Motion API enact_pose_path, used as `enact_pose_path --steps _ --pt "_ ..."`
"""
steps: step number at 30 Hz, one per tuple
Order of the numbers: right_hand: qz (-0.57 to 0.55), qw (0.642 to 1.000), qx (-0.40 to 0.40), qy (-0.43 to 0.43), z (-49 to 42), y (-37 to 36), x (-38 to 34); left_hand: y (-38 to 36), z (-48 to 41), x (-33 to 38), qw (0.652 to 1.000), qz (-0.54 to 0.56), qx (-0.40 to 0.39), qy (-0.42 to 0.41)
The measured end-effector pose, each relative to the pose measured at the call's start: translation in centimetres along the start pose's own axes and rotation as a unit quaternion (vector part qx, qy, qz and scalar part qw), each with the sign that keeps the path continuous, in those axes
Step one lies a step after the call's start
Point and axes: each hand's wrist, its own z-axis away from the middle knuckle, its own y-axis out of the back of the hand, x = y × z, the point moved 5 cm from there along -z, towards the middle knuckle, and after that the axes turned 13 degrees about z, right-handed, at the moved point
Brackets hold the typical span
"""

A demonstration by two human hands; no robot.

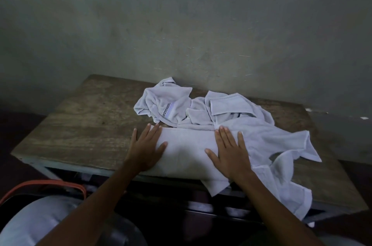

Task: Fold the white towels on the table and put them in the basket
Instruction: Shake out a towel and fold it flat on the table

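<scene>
A folded white towel (187, 151) lies flat near the front edge of the wooden table (84, 121). My left hand (146, 149) presses flat on its left end, fingers straight. My right hand (231, 153) presses flat on its right end, fingers spread. Behind and to the right sits a crumpled pile of white towels (211, 113), one with a checkered band. Another towel (287, 177) spills over the table's front right edge. An orange rim (50, 184) at the lower left may be the basket; most of it is hidden.
A grey wall (181, 24) stands right behind the table. The table's left half is bare wood. A light-coloured rounded shape (38, 223) fills the lower left corner. Dark floor lies on both sides of the table.
</scene>
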Motion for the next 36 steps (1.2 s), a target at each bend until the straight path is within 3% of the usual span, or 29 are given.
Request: enact_pose_path --steps 4,7,10,15,20,27,32,36 --pt "0.016 1.000 0.017 0.010 -0.1 0.2 0.4 1.9 -1.1 -2.0 0.995 0.062 0.070 0.021" --pt "0.042 0.998 0.050 0.025 -0.4 0.8 0.7 2.8 -2.2 -3.0 0.995 0.077 0.050 0.049" --pt "0.053 0.994 0.086 0.031 -0.6 1.6 1.5 3.4 -3.4 -3.0 0.997 0.081 0.006 0.005" --pt "0.067 0.991 0.116 0.020 -0.7 2.3 3.1 4.7 -4.8 -2.6 0.990 0.103 0.044 -0.085" --pt "0.085 0.990 0.105 0.026 -0.8 1.8 3.3 3.7 -5.0 -2.7 0.977 0.201 0.047 -0.055" --pt "0.088 0.990 0.108 0.032 -0.7 1.5 3.2 3.8 -4.8 -3.3 0.973 0.207 0.065 -0.073" --pt "0.075 0.990 0.111 0.033 -0.9 1.6 3.4 3.7 -5.3 -4.4 0.958 0.288 -0.005 0.005" --pt "0.047 0.992 0.115 0.033 -1.2 2.0 4.2 3.7 -5.7 -3.7 0.966 0.244 -0.082 0.012"
